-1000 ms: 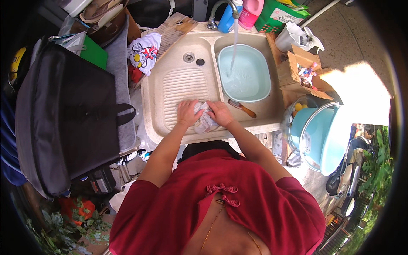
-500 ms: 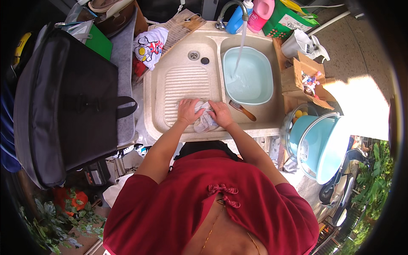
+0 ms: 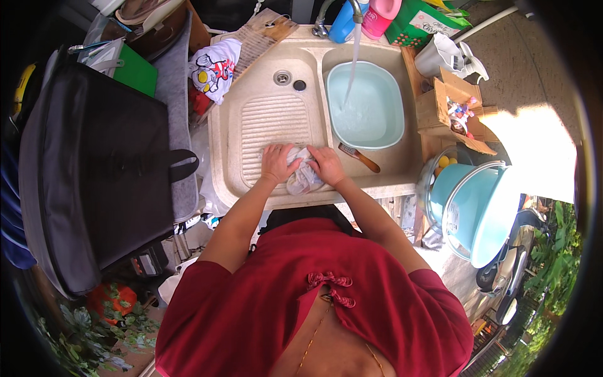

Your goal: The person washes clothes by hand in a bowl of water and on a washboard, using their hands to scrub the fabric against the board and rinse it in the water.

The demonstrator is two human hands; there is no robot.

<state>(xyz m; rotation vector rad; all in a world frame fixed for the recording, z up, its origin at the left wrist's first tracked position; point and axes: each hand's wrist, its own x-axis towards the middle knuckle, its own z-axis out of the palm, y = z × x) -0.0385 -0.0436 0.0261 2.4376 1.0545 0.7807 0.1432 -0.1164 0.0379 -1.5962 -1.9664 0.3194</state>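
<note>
My left hand (image 3: pixel 277 162) and my right hand (image 3: pixel 326 165) both grip a small wet pale cloth (image 3: pixel 304 178), pressing it on the ribbed washboard part of a beige stone sink (image 3: pixel 267 125). Both hands sit close together at the near edge of the sink. To the right, a light blue basin (image 3: pixel 366 107) stands in the second sink bowl, and water runs into it from the tap (image 3: pixel 326 16). A brush with a wooden handle (image 3: pixel 359 158) lies just right of my right hand.
A large dark bag (image 3: pixel 94 169) stands left of the sink. A printed white garment (image 3: pixel 212 68) lies at the sink's far left corner. Blue and pink bottles (image 3: pixel 364 16) stand behind the tap. A cardboard box (image 3: pixel 455 110) and light blue buckets (image 3: pixel 474 207) are on the right.
My hands and the cloth have stayed in the same place on the washboard, with only a slight shift of the fingers. The camera view has moved a little.
</note>
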